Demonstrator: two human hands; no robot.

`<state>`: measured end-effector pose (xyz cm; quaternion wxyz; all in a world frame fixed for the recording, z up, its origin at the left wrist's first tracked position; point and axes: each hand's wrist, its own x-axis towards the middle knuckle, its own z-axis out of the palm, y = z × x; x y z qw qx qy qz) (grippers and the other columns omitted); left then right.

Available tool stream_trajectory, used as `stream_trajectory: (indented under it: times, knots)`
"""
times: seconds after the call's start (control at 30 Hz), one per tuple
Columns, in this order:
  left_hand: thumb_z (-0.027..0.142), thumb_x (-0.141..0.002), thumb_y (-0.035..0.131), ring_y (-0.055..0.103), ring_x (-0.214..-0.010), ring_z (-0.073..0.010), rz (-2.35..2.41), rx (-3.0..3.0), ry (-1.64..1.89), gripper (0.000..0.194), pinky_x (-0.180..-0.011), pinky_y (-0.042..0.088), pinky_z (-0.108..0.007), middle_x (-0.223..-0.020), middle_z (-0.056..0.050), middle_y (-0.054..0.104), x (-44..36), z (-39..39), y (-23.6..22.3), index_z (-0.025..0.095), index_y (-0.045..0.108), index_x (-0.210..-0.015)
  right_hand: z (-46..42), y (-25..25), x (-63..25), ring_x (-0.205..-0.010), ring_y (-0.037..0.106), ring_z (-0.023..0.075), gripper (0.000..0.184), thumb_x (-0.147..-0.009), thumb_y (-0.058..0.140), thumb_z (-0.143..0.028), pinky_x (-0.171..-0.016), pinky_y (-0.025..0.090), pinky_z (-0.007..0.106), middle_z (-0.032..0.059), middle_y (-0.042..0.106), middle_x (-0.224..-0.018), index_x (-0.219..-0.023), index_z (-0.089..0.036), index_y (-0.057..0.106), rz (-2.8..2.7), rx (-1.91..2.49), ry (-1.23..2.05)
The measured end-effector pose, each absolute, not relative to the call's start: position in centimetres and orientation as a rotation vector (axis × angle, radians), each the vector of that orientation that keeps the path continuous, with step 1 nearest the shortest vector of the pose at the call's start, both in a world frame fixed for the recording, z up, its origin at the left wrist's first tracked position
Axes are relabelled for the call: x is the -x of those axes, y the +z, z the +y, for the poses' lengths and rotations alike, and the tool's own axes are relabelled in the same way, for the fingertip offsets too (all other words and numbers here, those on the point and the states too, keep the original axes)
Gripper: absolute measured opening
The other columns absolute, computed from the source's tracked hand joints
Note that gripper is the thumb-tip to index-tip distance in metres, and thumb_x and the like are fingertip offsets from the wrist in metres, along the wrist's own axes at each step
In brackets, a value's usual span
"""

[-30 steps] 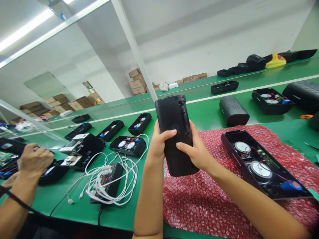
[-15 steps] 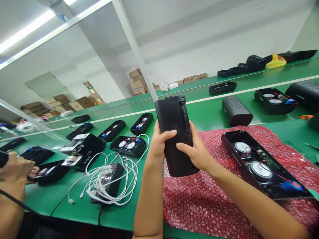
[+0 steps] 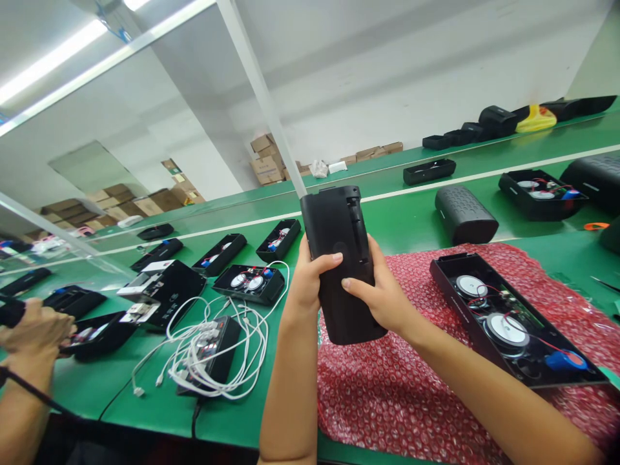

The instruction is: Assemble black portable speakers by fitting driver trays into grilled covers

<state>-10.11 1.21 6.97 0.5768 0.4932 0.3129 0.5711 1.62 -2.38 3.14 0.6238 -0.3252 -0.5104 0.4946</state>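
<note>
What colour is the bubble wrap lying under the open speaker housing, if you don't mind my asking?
The bubble wrap is red, seen best in the head view.

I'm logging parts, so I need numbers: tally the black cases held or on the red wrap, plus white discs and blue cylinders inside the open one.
Black cases: 2 (held case in both hands; open case on the red wrap)
White discs: 2
Blue cylinders: 1
Total: 5

Nothing is readable; black machine (image 3: 188, 279) bears blurred characters (image 3: 171, 307).
</note>
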Motion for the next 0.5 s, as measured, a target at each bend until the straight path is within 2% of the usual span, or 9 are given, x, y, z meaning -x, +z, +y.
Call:
stream_trajectory:
  times: [0.17,0.27,0.33,0.43,0.5]
  knots:
    - [0.023,-0.057,0.078,0.063,-0.103,-0.0314,0.695,-1.211,1.428,0.069,-0.088,0.053,-0.044,-0.109,-0.006,0.065,10.4,-1.6,7.8,0.025,0.054,-0.121,-5.2,4.0,-1.9,-0.139,0.032,0.0284,0.096,-0.076,0.065,-0.033,-0.118,0.024,0.054,0.0066,0.029,-0.153,-0.152,-0.029,0.007,-1.268,0.763,1.028]
    - [0.04,-0.053,0.084,0.059,-0.111,-0.0377,0.6,-1.249,1.507,0.076,-0.091,0.053,-0.049,-0.114,-0.008,0.065,10.8,-4.0,8.3,0.027,0.057,-0.123,-7.1,5.1,-2.1,-0.142,0.026,0.0316,0.099,-0.077,0.067,-0.029,-0.117,0.022,0.059,0.0027,0.025,-0.155,-0.152,-0.037,0.002,-1.469,0.716,0.852]
    - [0.048,-0.049,0.085,0.06,-0.109,-0.0388,0.592,-1.258,1.551,0.078,-0.091,0.054,-0.05,-0.108,-0.008,0.067,10.9,-4.7,8.3,0.026,0.061,-0.12,-7.4,5.5,-2.1,-0.142,0.024,0.0343,0.102,-0.075,0.069,-0.028,-0.117,0.022,0.061,0.0024,0.024,-0.155,-0.152,-0.038,0.004,-1.529,0.7,0.788]
    - [0.043,-0.066,0.074,0.064,-0.103,-0.034,0.737,-1.322,1.567,0.061,-0.089,0.055,-0.046,-0.099,-0.006,0.07,11.0,-4.5,8.3,0.026,0.06,-0.123,-7.2,5.4,-2.2,-0.139,0.03,0.0357,0.099,-0.076,0.066,-0.029,-0.114,0.026,0.062,0.0061,0.028,-0.153,-0.153,-0.035,0.004,-1.439,0.791,0.839]
    - [0.042,-0.074,0.064,0.066,-0.099,-0.0325,0.859,-1.471,1.499,0.054,-0.083,0.058,-0.044,-0.094,-0.006,0.07,11.1,-4.1,8.3,0.022,0.06,-0.125,-7.3,5.2,-2.4,-0.139,0.028,0.0382,0.102,-0.075,0.068,-0.03,-0.112,0.026,0.064,0.0069,0.023,-0.154,-0.152,-0.037,0.003,-1.463,0.794,0.786]
